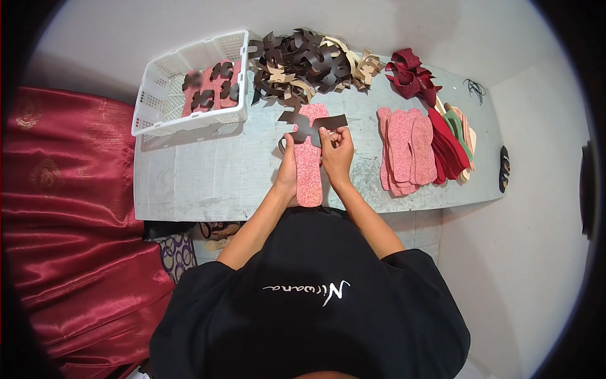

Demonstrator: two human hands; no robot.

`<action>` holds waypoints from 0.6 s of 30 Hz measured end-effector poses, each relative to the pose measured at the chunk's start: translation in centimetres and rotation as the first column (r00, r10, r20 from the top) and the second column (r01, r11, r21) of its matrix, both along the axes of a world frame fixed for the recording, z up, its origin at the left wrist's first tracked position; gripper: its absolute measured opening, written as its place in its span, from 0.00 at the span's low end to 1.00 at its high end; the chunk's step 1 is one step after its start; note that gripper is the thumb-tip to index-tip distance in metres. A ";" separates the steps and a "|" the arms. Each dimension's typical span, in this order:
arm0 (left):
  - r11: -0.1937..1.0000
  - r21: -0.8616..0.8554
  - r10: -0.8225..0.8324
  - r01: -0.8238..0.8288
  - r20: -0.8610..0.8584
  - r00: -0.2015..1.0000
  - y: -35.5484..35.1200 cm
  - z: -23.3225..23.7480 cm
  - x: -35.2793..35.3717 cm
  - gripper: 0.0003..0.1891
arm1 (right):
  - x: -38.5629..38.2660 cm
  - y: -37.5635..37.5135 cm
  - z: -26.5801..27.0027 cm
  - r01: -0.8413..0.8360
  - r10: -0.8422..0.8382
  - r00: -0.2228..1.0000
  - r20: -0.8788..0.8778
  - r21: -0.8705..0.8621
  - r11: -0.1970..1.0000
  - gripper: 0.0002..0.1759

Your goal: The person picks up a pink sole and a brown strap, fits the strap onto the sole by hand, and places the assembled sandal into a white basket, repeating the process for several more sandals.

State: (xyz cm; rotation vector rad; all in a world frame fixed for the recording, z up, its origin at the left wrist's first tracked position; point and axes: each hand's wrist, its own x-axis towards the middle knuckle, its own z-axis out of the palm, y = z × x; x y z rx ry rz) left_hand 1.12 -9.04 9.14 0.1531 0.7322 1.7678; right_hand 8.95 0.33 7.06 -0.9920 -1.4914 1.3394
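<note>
A pink patterned sole [309, 174] lies lengthwise in front of me, its narrower end toward my body. My left hand [288, 169] holds it along its left edge, thumb up near the dark strap. Across the upper part of the sole rests a dark brown cut-out strap piece [307, 130] with several arms. My right hand [337, 153] pinches this strap at its right side, thumb and fingers together. The fingers beneath the sole are hidden.
A white basket [190, 121] with strapped pink soles stands at the left. Dark and beige straps [309, 63] are heaped at the back. Right of me are stacked pink soles [407, 151], red soles [447, 148], green and cream pieces [464, 136] and dark red straps [411, 77].
</note>
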 end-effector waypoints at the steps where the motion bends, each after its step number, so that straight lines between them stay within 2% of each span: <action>1: 0.998 0.043 -0.045 0.044 0.015 0.999 -0.1 -0.3 -0.1 0.30 | 0.1 -0.1 0.3 0.003 -0.003 1.000 0.000 0.001 1.000 0.15; 2: 0.999 -0.043 0.005 -0.007 -0.038 0.999 0.2 -1.9 -0.2 0.26 | 0.2 -0.1 0.7 -0.021 0.021 1.000 -0.012 -0.057 0.998 0.15; 3: 0.999 -0.041 0.002 -0.004 -0.037 0.999 0.2 -2.1 -0.3 0.26 | 0.3 -0.1 1.0 -0.046 0.044 0.999 -0.024 -0.115 0.992 0.15; 5: 0.989 -0.144 -0.015 -0.020 -0.243 0.970 0.3 -2.3 -0.5 0.24 | 0.3 0.1 0.3 -0.041 0.039 0.999 -0.031 -0.073 0.996 0.14; 9: 0.987 -0.155 0.010 -0.042 -0.202 0.979 0.2 -1.6 -0.1 0.24 | 0.4 0.4 0.2 -0.024 0.022 0.998 -0.062 -0.028 0.999 0.13; 11: 1.000 -0.018 -0.021 0.021 0.033 0.999 -0.1 -0.8 -0.1 0.33 | 0.4 0.4 0.3 -0.005 0.004 0.998 -0.060 -0.025 1.000 0.13; 12: 1.000 -0.018 -0.021 0.022 0.033 0.999 -0.3 -0.9 -0.2 0.33 | 0.4 0.4 0.4 0.014 -0.015 0.998 -0.058 -0.025 1.000 0.13; 14: 0.972 0.214 -0.131 0.100 0.133 0.982 -0.9 -1.1 -0.5 0.41 | 0.4 0.5 0.6 0.035 -0.036 0.998 -0.055 -0.012 0.999 0.14; 15: 0.972 0.215 -0.130 0.100 0.132 0.983 -1.0 -1.0 -0.3 0.41 | 0.4 0.5 0.6 0.057 -0.057 0.997 -0.054 -0.001 0.998 0.14; 17: 0.929 0.357 -0.138 0.094 0.101 0.985 -1.2 -0.7 0.1 0.48 | 0.4 0.8 0.1 0.075 -0.075 0.996 -0.048 0.002 0.997 0.14; 18: 0.934 0.341 -0.150 0.109 0.095 0.984 -1.2 -0.6 -0.1 0.40 | 0.4 0.9 0.3 0.095 -0.094 0.995 -0.040 0.004 0.995 0.13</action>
